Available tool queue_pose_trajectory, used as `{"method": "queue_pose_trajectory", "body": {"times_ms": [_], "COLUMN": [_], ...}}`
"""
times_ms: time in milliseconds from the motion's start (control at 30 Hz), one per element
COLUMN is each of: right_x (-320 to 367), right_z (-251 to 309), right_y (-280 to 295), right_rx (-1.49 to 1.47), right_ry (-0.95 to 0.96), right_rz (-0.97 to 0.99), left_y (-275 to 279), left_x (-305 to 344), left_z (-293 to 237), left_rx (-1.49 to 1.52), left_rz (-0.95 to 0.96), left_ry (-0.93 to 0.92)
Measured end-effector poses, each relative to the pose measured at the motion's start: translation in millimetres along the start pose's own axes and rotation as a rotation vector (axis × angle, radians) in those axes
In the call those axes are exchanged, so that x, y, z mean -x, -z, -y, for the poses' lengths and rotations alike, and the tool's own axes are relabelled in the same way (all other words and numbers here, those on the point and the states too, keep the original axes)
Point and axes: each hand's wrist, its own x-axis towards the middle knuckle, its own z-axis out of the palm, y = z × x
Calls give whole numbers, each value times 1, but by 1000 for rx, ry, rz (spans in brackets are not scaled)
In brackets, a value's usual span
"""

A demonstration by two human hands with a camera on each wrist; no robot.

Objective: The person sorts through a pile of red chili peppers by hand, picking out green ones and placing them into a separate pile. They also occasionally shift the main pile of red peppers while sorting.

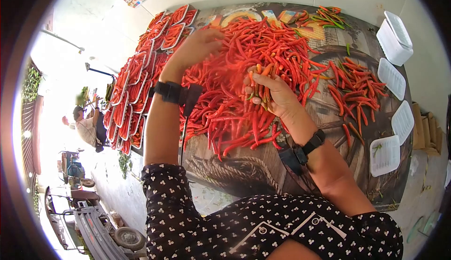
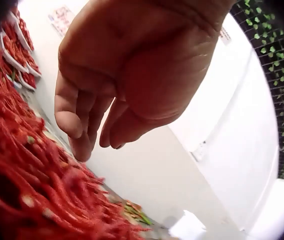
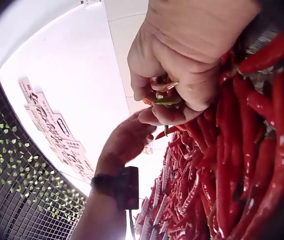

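A dotted sleeve (image 1: 188, 203) was noted nearest. Chillies (image 1: 260, 83) were gripped by the right hand (image 1: 278, 99), fingers curled; the left hand (image 1: 197, 46), fingers slack and empty, was held above the pile (image 1: 282, 48).

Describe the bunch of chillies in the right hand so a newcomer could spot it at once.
Start at the big heap of red chillies covering the middle of the table. At the heap's near edge, the right hand grips a small bunch of chillies. Unlike the loose ones lying around it, these are packed side by side in the fist.
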Motion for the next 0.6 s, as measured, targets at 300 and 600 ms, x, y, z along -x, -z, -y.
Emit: {"method": "queue_pose_trajectory", "body": {"times_ms": [300,600], "right_x": [0,3], "right_z": [-1,15], "right_y": [-2,-9], "right_rx": [-17,59], "right_ry": [-37,-35], "right_rz": [-15,-17], "left_y": [-26,-24], "left_x": [22,84], "left_z": [54,13], "left_rx": [-716,-166], "left_rz": [-184,56], "left_ry": [-382,-96]}}
